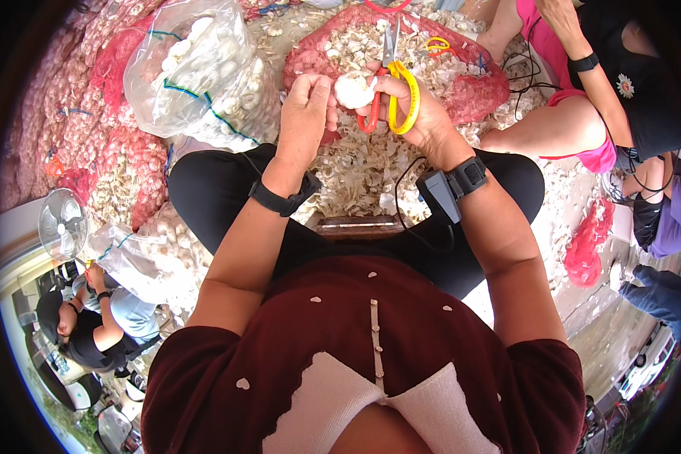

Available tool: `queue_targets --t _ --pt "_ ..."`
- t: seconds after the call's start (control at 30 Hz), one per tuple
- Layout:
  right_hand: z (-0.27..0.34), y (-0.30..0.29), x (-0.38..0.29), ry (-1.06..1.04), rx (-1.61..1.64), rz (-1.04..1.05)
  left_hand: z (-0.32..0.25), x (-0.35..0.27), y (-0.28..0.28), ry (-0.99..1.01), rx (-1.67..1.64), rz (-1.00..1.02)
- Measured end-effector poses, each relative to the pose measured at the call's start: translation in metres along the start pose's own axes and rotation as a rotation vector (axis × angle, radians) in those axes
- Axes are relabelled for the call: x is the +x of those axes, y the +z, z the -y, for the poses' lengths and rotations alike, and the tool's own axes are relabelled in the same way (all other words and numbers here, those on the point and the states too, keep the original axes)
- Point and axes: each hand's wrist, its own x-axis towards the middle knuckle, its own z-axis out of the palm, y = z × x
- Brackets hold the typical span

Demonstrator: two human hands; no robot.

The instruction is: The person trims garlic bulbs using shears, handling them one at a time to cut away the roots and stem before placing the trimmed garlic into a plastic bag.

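A white garlic bulb (pixel 354 90) sits at the fingertips of my right hand (pixel 417 108). The same hand grips scissors (pixel 404 102) with one yellow and one red handle loop, their metal blades pointing away from me. My left hand (pixel 307 108) is just left of the bulb, thumb and fingers drawn together; whether it touches the bulb is hard to tell, and I see nothing in it. Beneath both hands lies a heap of loose garlic skins (pixel 369 164). Beyond them, a red mesh bag (pixel 312 57) is spread out under more skins and trimmings.
A clear plastic bag of garlic bulbs (pixel 204 74) stands front left, beside stacked red mesh sacks (pixel 40 113). Another pair of scissors (pixel 440 46) lies on the skins. Co-workers sit close by at right (pixel 607 85) and left (pixel 99 318). A fan (pixel 62 224) stands at left.
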Motion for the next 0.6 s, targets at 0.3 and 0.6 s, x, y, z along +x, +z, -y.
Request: queue_targets --t 0.3,0.6 --pt "-0.005 0.007 0.002 -0.169 0.072 -0.038 0.013 -0.008 0.008 0.627 0.633 -0.111" --pt "-0.006 0.013 -0.001 -0.227 -0.022 -0.085 0.009 -0.012 0.013 0.694 0.759 -0.106"
